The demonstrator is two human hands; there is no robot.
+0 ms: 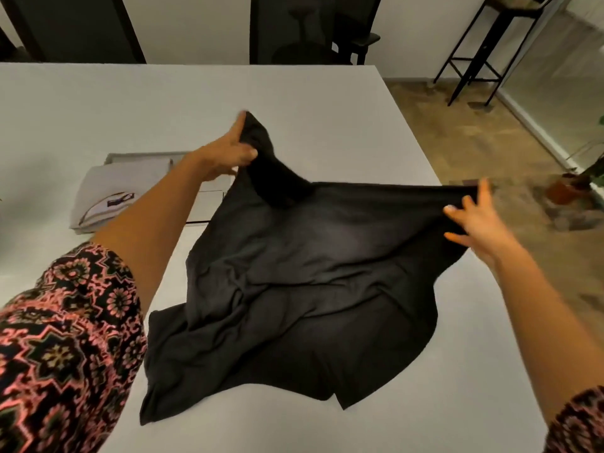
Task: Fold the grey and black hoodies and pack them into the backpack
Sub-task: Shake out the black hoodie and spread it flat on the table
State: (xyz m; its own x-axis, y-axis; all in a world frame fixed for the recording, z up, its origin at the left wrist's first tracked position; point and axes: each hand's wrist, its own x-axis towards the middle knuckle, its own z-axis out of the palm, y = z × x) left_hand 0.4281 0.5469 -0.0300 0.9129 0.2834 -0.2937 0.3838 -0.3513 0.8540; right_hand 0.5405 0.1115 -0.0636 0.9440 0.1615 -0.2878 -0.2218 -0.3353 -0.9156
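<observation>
Left hand: my left hand [228, 152] is out over the worktop [98, 103]. Its fingers are clenched round a bunched corner of the black hoodie [294, 273], with the thumb lying up along the cloth.
Right hand: my right hand [480, 223] is at the worktop's right edge and holds the other end of the same upper hem. A few fingers stick out straight. The hand is blurred, so I cannot make out exactly how the grip sits.
Black hoodie: the top edge is lifted and drawn taut between my two hands. The rest hangs down and lies crumpled on the near part of the worktop, with one end trailing towards my left sleeve [65, 338].
Grey hoodie: it is folded into a neat packet on the left of the worktop, beyond my left forearm and apart from the black one. A label shows at its neck opening [108, 197].
Under the grey hoodie: a flat grey slab [147, 155] juts out behind and beside it. I cannot tell what it is.
Sleeves: both are patterned in pink on black, and both forearms are bare.
Surroundings: a dark chair [294, 27] stands beyond the far edge. To the right, on the brown floor [457, 125], are a black metal stool [483, 44] and a potted plant [565, 188].
</observation>
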